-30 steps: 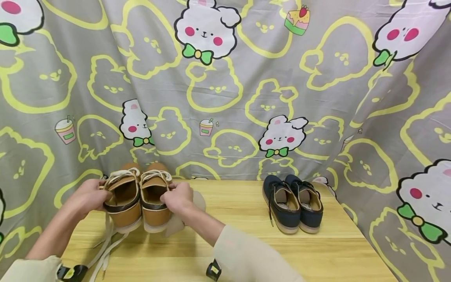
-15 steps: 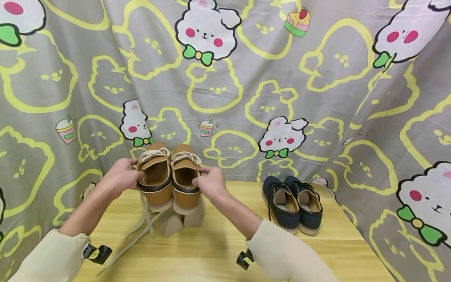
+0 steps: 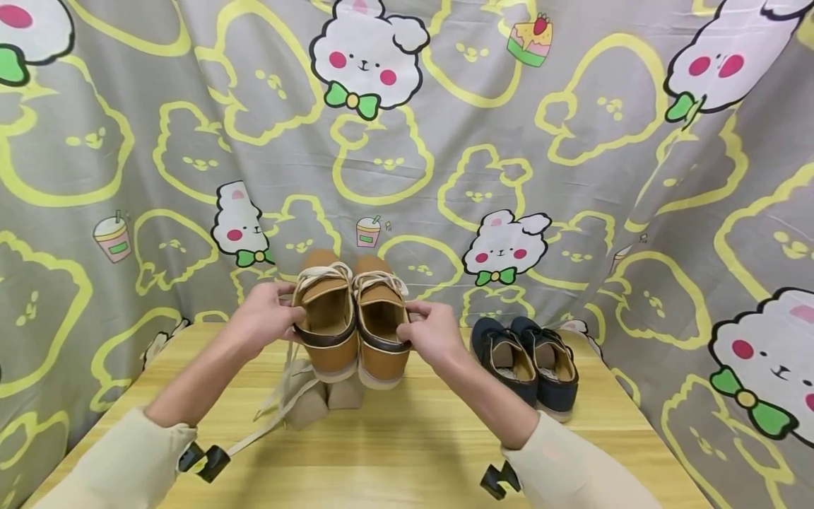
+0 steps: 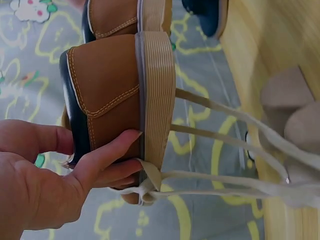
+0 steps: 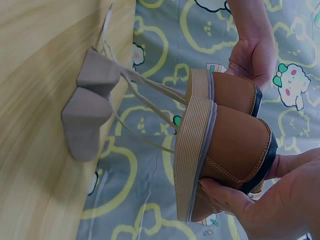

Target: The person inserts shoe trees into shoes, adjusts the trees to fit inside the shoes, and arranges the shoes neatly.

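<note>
A pair of tan lace-up shoes with black collar trim and pale soles is held up off the table, side by side, heels toward me. My left hand (image 3: 262, 319) pinches the left tan shoe (image 3: 327, 353) by its outer side, thumb at the collar opening. On the other side, my right hand (image 3: 437, 332) grips the right tan shoe (image 3: 384, 362) the same way. Long cream laces (image 4: 220, 107) hang from the shoes toward the table. Below and behind them lie two beige, soft-looking pieces (image 5: 87, 120), partly covered in the head view; their kind is unclear.
A pair of navy lace-up shoes (image 3: 558, 385) stands on the wooden table (image 3: 356, 466) to the right, close to my right forearm, which partly covers it. A grey patterned curtain (image 3: 407, 212) borders the table at the back and sides.
Both hands have carried the tan shoes to the right and up, off the beige pieces, which now show more. The hanging laces trail along. The navy shoes have stayed put.
</note>
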`<action>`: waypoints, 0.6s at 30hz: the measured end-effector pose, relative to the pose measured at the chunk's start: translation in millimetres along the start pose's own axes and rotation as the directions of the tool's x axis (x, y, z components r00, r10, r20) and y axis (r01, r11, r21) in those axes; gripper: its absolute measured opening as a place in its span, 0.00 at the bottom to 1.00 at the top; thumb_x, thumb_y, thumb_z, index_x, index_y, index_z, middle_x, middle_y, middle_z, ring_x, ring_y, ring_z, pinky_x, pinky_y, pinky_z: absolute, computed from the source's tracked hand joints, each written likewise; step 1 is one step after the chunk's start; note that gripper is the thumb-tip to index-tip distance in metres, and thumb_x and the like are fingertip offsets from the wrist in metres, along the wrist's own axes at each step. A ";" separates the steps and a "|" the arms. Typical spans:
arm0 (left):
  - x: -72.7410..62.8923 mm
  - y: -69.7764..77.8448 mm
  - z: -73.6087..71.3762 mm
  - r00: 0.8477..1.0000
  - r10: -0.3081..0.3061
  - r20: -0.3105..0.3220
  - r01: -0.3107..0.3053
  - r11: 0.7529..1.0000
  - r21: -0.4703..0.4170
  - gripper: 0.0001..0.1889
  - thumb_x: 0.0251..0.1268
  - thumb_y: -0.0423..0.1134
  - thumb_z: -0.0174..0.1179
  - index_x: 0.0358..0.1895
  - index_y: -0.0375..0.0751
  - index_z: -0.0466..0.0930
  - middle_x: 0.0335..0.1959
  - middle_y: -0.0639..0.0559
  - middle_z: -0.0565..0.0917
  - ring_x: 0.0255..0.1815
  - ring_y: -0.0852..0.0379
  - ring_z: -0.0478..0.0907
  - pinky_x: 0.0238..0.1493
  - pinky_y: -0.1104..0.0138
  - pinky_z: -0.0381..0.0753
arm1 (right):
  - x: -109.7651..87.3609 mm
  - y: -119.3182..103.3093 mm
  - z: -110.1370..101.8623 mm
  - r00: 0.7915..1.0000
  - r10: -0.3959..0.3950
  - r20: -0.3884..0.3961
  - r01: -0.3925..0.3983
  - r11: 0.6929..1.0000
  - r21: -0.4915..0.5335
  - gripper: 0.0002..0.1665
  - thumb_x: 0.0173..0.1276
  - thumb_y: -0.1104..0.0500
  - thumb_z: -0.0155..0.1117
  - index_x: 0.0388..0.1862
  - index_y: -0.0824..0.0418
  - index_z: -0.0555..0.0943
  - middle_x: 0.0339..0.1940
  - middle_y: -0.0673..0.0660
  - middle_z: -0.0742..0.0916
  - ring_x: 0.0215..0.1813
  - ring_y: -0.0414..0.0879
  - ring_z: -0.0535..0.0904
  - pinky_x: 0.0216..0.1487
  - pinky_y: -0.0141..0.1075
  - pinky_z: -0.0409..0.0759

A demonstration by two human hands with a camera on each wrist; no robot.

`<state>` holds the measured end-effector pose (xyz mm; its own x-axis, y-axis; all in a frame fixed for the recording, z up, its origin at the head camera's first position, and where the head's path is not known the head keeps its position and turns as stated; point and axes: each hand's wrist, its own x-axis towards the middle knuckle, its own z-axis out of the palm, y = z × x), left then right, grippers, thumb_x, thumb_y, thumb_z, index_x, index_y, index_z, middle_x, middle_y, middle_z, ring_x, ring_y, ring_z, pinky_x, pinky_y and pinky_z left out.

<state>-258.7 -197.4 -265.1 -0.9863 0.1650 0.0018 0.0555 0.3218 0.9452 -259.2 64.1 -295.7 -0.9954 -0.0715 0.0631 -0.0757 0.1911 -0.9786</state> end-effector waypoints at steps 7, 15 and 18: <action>6.5 -0.1 28.5 1.000 0.007 0.011 -0.007 0.998 -0.067 0.37 0.61 0.21 0.46 0.77 0.22 0.51 0.66 0.19 0.71 0.61 0.29 0.78 0.43 0.56 0.89 | -12.0 10.2 -26.4 0.999 0.008 -0.042 -0.011 0.998 -0.061 0.35 0.54 0.72 0.60 0.65 0.68 0.79 0.49 0.68 0.89 0.45 0.49 0.85 0.42 0.38 0.86; 17.3 -13.3 63.6 0.999 -0.028 -0.017 0.026 0.992 -0.120 0.36 0.59 0.20 0.47 0.76 0.24 0.57 0.65 0.21 0.73 0.60 0.31 0.79 0.39 0.57 0.89 | -23.8 30.8 -50.1 0.995 0.058 -0.087 -0.066 0.993 -0.094 0.34 0.56 0.72 0.60 0.66 0.66 0.79 0.16 0.50 0.72 0.22 0.43 0.62 0.32 0.36 0.72; 19.9 -20.0 75.4 0.999 -0.035 -0.016 0.032 0.992 -0.123 0.35 0.59 0.20 0.48 0.75 0.24 0.60 0.64 0.22 0.75 0.58 0.32 0.81 0.37 0.58 0.89 | -25.6 39.6 -56.5 0.991 0.075 -0.109 -0.087 0.991 -0.106 0.35 0.55 0.72 0.59 0.66 0.67 0.78 0.14 0.49 0.67 0.20 0.42 0.58 0.29 0.36 0.67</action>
<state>-267.8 -130.3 -308.6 -0.9899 0.1392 -0.0258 0.0040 0.2095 0.9778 -240.0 128.7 -325.0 -0.9987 0.0505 0.0102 0.0054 0.2990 -0.9542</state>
